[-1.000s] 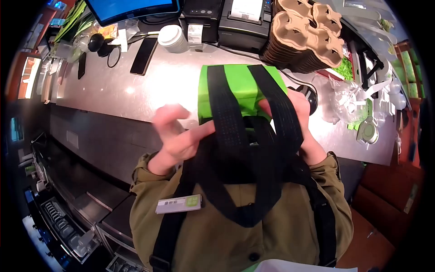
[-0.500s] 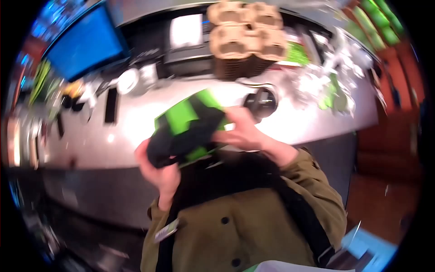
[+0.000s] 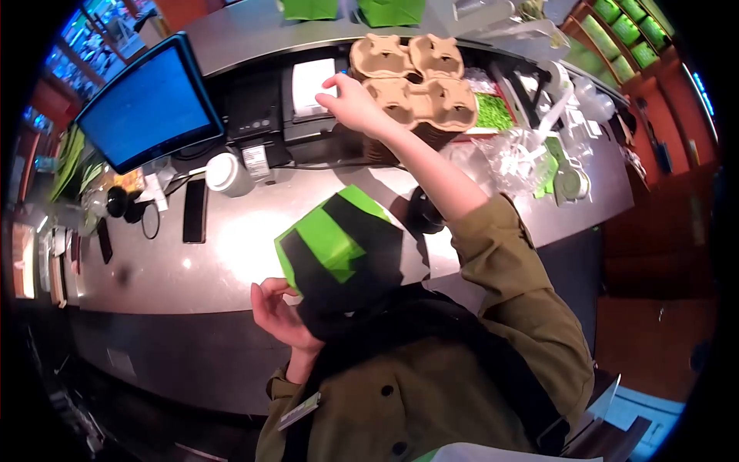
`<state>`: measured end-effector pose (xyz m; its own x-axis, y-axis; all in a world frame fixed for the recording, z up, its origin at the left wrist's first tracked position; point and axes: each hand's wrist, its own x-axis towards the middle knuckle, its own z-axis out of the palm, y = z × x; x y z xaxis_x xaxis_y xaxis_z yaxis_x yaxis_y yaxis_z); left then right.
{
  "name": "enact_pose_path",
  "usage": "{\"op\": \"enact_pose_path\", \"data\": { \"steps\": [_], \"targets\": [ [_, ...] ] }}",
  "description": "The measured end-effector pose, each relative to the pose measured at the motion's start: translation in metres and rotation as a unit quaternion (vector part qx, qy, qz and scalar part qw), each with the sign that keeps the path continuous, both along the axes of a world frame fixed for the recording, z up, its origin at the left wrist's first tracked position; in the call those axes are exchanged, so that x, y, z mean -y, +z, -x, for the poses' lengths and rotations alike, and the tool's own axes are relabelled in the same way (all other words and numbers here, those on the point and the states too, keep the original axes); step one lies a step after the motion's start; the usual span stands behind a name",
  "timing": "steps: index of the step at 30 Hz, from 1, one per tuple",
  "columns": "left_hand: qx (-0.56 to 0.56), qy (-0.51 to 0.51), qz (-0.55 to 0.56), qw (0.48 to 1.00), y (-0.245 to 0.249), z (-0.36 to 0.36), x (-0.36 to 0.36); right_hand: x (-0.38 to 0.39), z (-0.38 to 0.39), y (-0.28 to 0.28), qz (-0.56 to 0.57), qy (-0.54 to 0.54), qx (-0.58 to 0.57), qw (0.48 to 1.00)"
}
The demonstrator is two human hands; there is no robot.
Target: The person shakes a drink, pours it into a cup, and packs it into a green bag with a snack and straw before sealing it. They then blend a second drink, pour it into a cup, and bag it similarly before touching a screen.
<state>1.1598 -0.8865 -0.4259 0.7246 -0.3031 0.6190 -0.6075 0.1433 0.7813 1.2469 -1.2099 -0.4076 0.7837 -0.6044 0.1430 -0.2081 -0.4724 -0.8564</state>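
A bright green and black folded carton [image 3: 327, 239] is tilted at the counter's front edge, close to my apron. My left hand [image 3: 285, 312] grips its left side with curled fingers; part of the hand is hidden behind the carton. My right arm stretches across the counter. At its end, my right hand [image 3: 354, 106] has its thumb and forefinger apart, fingertips right at the edge of a white paper slip [image 3: 312, 81] on a black machine. Beside this hand stands a stack of brown cardboard cup carriers [image 3: 423, 100], partly covered by my forearm.
A monitor [image 3: 150, 104] stands at the back left. On the metal counter [image 3: 154, 281] are a white lidded cup [image 3: 227, 173], a black phone [image 3: 195, 212] and a round black object [image 3: 423, 212]. Clear plastic packaging [image 3: 516, 162] lies right. Green cartons [image 3: 391, 11] stand on the raised ledge.
My right hand has let go of the carton and moved forward to the paper slip. The carton stays with my left hand, now turned and nearer my body.
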Motion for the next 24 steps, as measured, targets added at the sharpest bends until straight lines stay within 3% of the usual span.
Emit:
{"op": "enact_pose_path", "data": {
  "steps": [2,3,4,6,8,11,14,18,22,24],
  "targets": [
    [0.027,0.089,0.035,0.995,0.000,0.002,-0.009,0.015,-0.052,-0.011,-0.015,-0.134,-0.099,0.986],
    [0.011,0.057,0.049,0.997,0.001,0.005,-0.026,0.022,-0.065,-0.015,-0.058,-0.187,-0.103,0.975],
    [0.034,0.051,0.151,0.987,0.001,0.009,-0.025,0.029,-0.077,-0.019,-0.101,-0.240,-0.106,0.960],
    [0.110,0.054,0.292,0.948,0.006,0.014,-0.021,0.038,-0.081,-0.016,-0.071,-0.223,-0.113,0.966],
    [0.145,-0.067,0.275,0.948,0.016,0.021,-0.020,0.030,-0.075,-0.021,0.061,-0.242,0.019,0.968],
    [0.152,-0.271,0.115,0.943,0.027,0.025,-0.023,0.016,-0.010,0.029,-0.046,-0.076,0.109,0.990],
    [0.078,-0.401,0.017,0.913,0.050,0.035,0.001,0.001,0.069,0.056,-0.054,0.029,0.145,0.988],
    [-0.086,-0.425,-0.058,0.899,0.050,0.066,0.044,0.010,0.160,0.067,-0.141,0.115,0.182,0.966],
    [-0.397,-0.353,-0.013,0.847,0.035,0.090,0.114,0.033,0.232,0.085,-0.148,0.140,0.145,0.968],
    [-0.472,-0.294,0.058,0.829,0.032,0.092,0.157,0.052,0.260,0.082,-0.129,0.154,0.134,0.970]
  ]
}}
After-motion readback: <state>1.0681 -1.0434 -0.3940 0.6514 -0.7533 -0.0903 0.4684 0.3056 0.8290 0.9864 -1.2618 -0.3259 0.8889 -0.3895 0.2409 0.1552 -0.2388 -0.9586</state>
